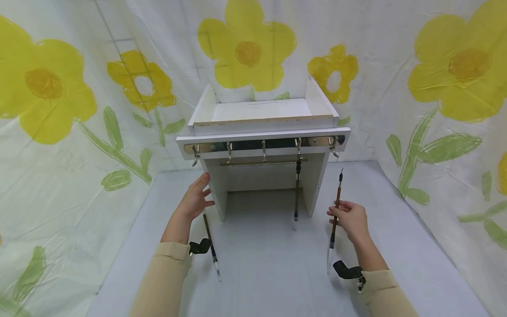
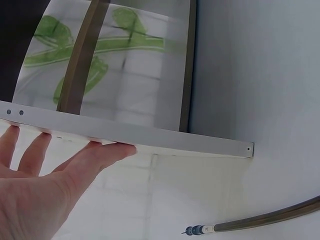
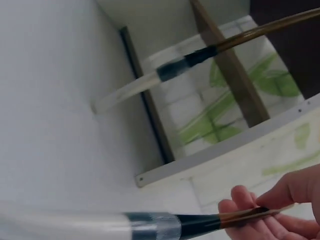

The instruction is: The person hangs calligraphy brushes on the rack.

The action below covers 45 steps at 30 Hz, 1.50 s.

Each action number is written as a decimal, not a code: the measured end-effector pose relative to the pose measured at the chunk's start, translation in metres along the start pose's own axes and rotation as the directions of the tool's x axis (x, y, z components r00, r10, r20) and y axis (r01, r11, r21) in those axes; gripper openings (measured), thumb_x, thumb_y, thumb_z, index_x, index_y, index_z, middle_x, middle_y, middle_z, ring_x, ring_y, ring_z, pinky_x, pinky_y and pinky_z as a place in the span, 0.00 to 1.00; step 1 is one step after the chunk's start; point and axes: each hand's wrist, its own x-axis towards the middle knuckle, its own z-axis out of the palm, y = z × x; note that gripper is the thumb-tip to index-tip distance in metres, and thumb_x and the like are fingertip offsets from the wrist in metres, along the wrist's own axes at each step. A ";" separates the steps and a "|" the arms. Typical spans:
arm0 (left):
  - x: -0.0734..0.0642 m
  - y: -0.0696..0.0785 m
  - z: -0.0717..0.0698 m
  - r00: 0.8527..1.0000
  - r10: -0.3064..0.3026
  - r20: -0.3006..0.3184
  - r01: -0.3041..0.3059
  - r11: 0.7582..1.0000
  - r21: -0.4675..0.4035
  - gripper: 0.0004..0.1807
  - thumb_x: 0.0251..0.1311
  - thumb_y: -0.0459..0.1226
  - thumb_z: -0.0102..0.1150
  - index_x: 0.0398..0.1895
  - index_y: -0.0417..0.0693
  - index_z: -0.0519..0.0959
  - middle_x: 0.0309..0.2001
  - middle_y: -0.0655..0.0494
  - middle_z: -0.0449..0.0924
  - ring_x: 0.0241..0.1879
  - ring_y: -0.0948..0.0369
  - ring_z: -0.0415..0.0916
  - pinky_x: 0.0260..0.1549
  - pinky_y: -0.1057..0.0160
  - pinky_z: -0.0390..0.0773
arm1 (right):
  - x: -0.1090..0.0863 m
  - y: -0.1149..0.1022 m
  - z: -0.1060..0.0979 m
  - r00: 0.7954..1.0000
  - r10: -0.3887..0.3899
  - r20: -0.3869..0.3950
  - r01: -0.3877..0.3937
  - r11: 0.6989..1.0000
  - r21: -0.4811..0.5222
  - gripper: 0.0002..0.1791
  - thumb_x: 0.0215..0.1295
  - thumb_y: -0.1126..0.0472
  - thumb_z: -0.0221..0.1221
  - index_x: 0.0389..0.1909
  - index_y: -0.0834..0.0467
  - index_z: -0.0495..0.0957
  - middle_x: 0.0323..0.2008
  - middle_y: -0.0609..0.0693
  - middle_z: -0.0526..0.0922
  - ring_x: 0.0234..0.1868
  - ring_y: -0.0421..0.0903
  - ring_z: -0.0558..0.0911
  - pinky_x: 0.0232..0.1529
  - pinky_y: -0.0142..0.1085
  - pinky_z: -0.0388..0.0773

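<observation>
Flowered backdrop [image 1: 247, 31], one table [image 1: 261, 273], one rack [image 1: 257, 110]. Left hand [image 1: 195, 198]: fingers extended, touching rack's left side. Right hand [image 1: 350, 218]: pinching brush 1 [image 1: 338, 193] beside rack. Brush 2 [image 1: 213, 254]: lying left. Brush 3 [image 1: 297, 189]: on one of five hooks [image 1: 264, 150].

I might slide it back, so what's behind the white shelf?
Behind the white shelf hangs a flower-printed sheet; a large yellow flower shows above. Whatever part the shelf itself covers cannot be seen.
</observation>
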 end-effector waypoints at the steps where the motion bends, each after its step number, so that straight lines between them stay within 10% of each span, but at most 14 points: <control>1: 0.000 0.000 0.000 1.000 0.001 0.001 -0.001 1.000 -0.001 0.35 0.78 0.57 0.38 0.82 0.61 0.46 0.82 0.52 0.38 0.79 0.37 0.39 0.63 0.23 0.54 | -0.002 -0.003 -0.001 1.000 -0.014 -0.002 0.014 1.000 0.011 0.23 0.73 0.65 0.58 0.64 0.73 0.70 0.52 0.70 0.83 0.38 0.41 0.89 0.40 0.40 0.86; 11: 0.000 0.002 0.001 1.000 0.004 0.004 -0.004 1.000 -0.005 0.34 0.79 0.56 0.37 0.82 0.62 0.47 0.82 0.52 0.39 0.79 0.37 0.39 0.63 0.23 0.54 | -0.020 -0.031 -0.003 0.978 -0.191 -0.082 0.196 0.979 0.060 0.21 0.76 0.61 0.56 0.63 0.68 0.73 0.54 0.69 0.82 0.39 0.32 0.87 0.41 0.34 0.84; 23: 0.000 0.000 -0.002 1.000 0.004 0.008 -0.004 1.000 0.007 0.34 0.79 0.55 0.36 0.82 0.60 0.46 0.82 0.51 0.39 0.79 0.36 0.38 0.63 0.22 0.54 | -0.060 -0.070 0.005 0.874 -0.451 -0.181 0.456 0.890 -0.012 0.17 0.76 0.64 0.55 0.61 0.65 0.76 0.49 0.64 0.86 0.43 0.39 0.89 0.39 0.29 0.84; 37: 0.001 0.000 -0.001 1.000 0.006 0.004 -0.006 1.000 0.001 0.36 0.77 0.57 0.38 0.82 0.61 0.46 0.82 0.51 0.39 0.79 0.36 0.39 0.63 0.23 0.55 | -0.090 -0.089 0.026 0.733 -0.679 0.045 0.678 0.734 0.030 0.16 0.75 0.72 0.52 0.61 0.65 0.75 0.45 0.59 0.86 0.44 0.47 0.89 0.45 0.34 0.84; 45: -0.001 0.000 0.000 1.000 0.003 0.004 -0.003 1.000 -0.017 0.35 0.79 0.56 0.36 0.82 0.58 0.46 0.82 0.51 0.39 0.78 0.36 0.39 0.63 0.23 0.54 | -0.094 -0.083 0.047 0.708 -0.693 0.137 0.693 0.719 0.059 0.15 0.75 0.73 0.51 0.59 0.65 0.74 0.43 0.55 0.85 0.43 0.46 0.88 0.46 0.34 0.85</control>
